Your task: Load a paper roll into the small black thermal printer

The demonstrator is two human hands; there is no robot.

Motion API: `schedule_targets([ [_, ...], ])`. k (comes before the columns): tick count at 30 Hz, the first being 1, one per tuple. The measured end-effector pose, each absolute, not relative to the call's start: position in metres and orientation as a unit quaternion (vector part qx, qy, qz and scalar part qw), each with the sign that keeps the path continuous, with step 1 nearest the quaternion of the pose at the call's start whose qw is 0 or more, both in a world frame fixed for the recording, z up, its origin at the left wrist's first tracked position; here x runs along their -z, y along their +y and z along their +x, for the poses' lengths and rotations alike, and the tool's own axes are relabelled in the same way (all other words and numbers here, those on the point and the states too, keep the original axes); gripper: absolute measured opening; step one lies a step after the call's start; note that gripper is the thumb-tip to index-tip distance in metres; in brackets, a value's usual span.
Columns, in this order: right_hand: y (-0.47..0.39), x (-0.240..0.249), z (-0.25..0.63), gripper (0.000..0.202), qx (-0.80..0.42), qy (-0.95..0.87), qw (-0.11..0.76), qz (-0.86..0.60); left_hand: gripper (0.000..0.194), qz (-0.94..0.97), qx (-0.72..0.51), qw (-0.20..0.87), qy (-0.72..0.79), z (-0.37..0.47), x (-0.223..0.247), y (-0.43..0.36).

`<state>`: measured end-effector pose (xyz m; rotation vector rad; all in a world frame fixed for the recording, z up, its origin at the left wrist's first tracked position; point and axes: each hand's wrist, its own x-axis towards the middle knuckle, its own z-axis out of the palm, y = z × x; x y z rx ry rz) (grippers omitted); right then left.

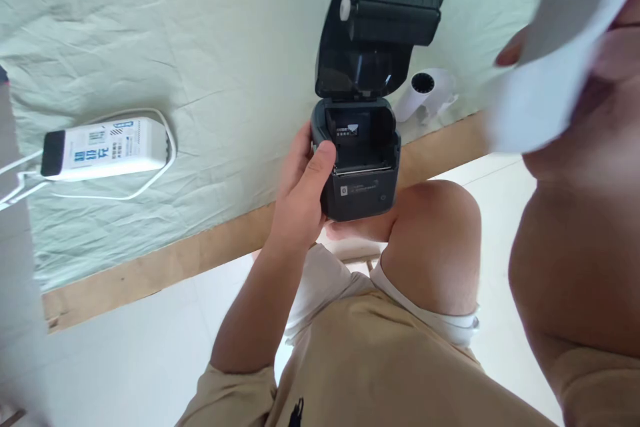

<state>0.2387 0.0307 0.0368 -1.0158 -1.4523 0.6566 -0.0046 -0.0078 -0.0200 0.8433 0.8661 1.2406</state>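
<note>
My left hand (305,180) is closed around the side of a dark label printer (357,193), its thumb on the upper rim. The printer's lid (367,40) stands raised, and the paper bay (363,130) inside shows no roll. At the upper right, close to the camera, my right hand (617,60) grips a white paper roll (565,33). A loose strip hangs down from that roll, blurred by motion. Part of the right hand is hidden behind the paper or cut off by the frame edge.
On the pale green cloth (225,67) lies a white power strip (115,149) with its cable looped around it. Behind the printer, a second white roll (413,95) with a dark core rests beside crumpled paper (440,90). A wooden table edge (165,263) runs along the front.
</note>
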Motion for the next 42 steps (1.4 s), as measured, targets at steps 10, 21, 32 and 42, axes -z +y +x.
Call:
schedule_targets([
  [10,0.042,0.02,0.288,0.023,-0.093,-0.685,0.444,-0.57,0.037,0.395,-0.555,0.622,0.387,-0.003,0.022,-0.006],
  [21,0.052,0.026,0.287,0.047,0.014,-0.74,0.413,-0.53,0.034,0.385,-0.551,0.631,0.388,-0.003,0.018,-0.008],
  [32,0.058,0.016,0.236,0.048,-0.058,-0.769,0.257,-0.582,0.035,0.367,-0.53,0.648,0.405,-0.005,0.015,-0.012],
  [42,0.032,0.029,0.222,0.041,-0.124,-0.738,0.359,-0.557,0.032,0.378,-0.541,0.642,0.39,-0.004,0.016,-0.009],
])
